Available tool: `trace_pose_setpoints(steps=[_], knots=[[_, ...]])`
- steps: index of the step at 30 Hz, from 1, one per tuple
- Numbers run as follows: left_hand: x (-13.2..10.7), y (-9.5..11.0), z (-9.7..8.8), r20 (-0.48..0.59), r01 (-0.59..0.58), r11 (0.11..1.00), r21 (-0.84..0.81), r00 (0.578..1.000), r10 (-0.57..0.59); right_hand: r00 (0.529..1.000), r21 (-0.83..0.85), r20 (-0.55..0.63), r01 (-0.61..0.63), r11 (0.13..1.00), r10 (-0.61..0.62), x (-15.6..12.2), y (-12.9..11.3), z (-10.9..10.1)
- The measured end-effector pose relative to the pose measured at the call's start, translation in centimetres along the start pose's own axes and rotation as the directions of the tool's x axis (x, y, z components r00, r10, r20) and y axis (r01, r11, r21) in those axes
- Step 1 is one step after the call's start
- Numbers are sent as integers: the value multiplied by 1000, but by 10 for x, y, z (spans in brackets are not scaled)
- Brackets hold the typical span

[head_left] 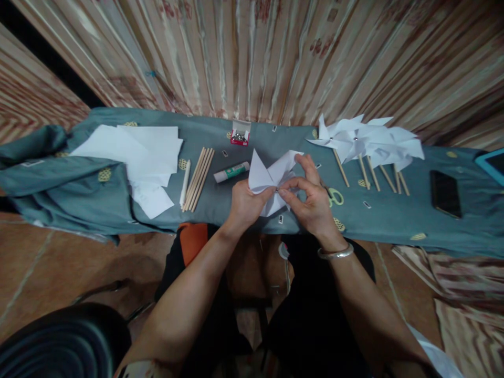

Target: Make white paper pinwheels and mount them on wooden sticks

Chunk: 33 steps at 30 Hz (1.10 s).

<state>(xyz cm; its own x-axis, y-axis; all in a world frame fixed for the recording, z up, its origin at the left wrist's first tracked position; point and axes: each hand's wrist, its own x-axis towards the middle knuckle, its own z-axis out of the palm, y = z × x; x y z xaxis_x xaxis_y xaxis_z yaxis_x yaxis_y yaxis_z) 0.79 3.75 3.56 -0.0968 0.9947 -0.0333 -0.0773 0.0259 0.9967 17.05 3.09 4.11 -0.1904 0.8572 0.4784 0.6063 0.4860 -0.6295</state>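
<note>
A white paper pinwheel (pixel 275 170) with folded blades is held in front of me, just above the table's near side. My left hand (pixel 247 202) is closed on its left side, thumb pressed near the centre. The thumb and forefinger of my right hand (pixel 311 202) pinch at the middle, while its other fingers touch the upper right blade. A small shiny spot, like a tack head, shows between the fingertips; they partly cover it. Behind the pinwheel lies a glue stick (pixel 231 172). Scissors with light green handles (pixel 336 197) rest beside my right hand.
A red box of silver tacks (pixel 240 134) stands open at the back. Wooden sticks (pixel 199 181), a white pencil-like stick (pixel 185 184) and paper sheets (pixel 153 152) lie left. Finished pinwheels (pixel 370 139) on sticks, a phone (pixel 445 194) and a blue-edged device (pixel 492 164) lie right.
</note>
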Motion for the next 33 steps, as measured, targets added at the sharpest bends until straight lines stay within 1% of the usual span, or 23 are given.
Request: trace_pose_setpoints(steps=[7,14,19,23,29,33], knots=[[0,-1,0,-5,-27,999,40,1000,27,999,25,-3,-43,999,43,0,-1,1],[0,-2,-1,8,-38,998,56,999,37,996,85,4,-93,992,93,-1,-1,3],[1,-6,-3,4,-50,995,81,999,50,992,123,9,-128,984,128,-1,0,5],[1,-9,-3,2,-56,996,70,998,56,989,147,16,-147,978,146,-1,-1,7],[1,-4,-6,27,-32,995,93,999,29,985,167,-1,-169,971,172,0,-1,11],[3,-1,-7,66,-38,995,92,997,32,978,202,-16,-201,958,209,1,-1,13]])
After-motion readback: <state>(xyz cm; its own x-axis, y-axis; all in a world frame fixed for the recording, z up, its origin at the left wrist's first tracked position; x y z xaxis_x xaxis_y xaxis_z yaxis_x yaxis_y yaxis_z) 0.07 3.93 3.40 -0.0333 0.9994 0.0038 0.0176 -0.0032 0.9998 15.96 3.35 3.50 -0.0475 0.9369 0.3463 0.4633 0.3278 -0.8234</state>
